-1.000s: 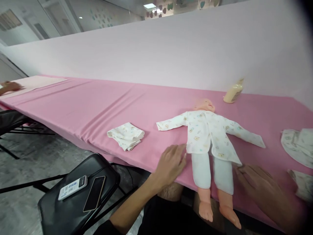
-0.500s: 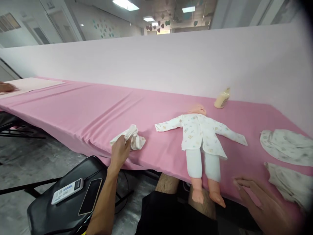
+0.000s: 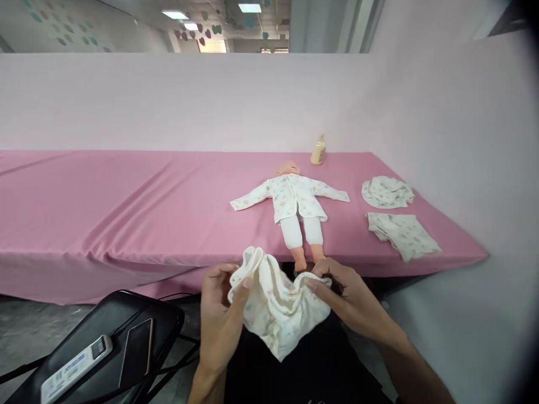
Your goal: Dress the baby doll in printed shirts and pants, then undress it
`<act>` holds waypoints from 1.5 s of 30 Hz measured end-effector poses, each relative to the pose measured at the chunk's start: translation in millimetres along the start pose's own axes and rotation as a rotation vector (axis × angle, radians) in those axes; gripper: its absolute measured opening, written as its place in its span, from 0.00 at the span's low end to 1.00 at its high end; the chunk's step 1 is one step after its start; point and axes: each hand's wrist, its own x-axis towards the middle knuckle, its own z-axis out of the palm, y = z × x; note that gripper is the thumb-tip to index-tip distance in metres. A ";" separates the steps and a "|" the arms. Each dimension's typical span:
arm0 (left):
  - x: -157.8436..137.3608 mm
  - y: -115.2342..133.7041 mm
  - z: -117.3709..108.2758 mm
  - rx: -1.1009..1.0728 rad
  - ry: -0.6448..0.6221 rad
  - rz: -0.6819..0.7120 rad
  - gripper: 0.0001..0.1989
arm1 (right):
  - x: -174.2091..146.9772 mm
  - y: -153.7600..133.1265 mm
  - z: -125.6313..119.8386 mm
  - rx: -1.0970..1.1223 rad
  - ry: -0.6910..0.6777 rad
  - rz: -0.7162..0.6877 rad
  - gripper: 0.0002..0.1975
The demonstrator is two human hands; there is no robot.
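A small white printed baby garment (image 3: 282,314) with a gathered edge hangs over my lap, held up between both hands. My left hand (image 3: 223,317) pinches its left side, thumb in front. My right hand (image 3: 349,294) is closed on the edge at its right. Just beyond lies a baby doll on its back, feet toward me, in a white printed jacket (image 3: 286,196) and white leggings (image 3: 291,233). The jacket's sleeves are spread out sideways and its front hangs apart at the bottom. Folds hide exactly which kind of garment I hold.
Two folded white printed cloths (image 3: 387,192) (image 3: 402,233) lie at the right of the pink-covered table (image 3: 177,207). A cream pump bottle (image 3: 318,151) stands near the white partition (image 3: 210,101). At lower left, a black folding chair (image 3: 155,306) bears a phone (image 3: 136,350) and a white device (image 3: 76,370).
My left hand has lifted the garment off the table to above my lap. My right hand has come in from the right and taken its other side. The view has turned right.
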 end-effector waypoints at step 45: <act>33.5 63.1 74.2 -0.163 -0.698 0.058 0.17 | -9.7 -68.9 -132.7 0.046 0.426 -0.118 0.11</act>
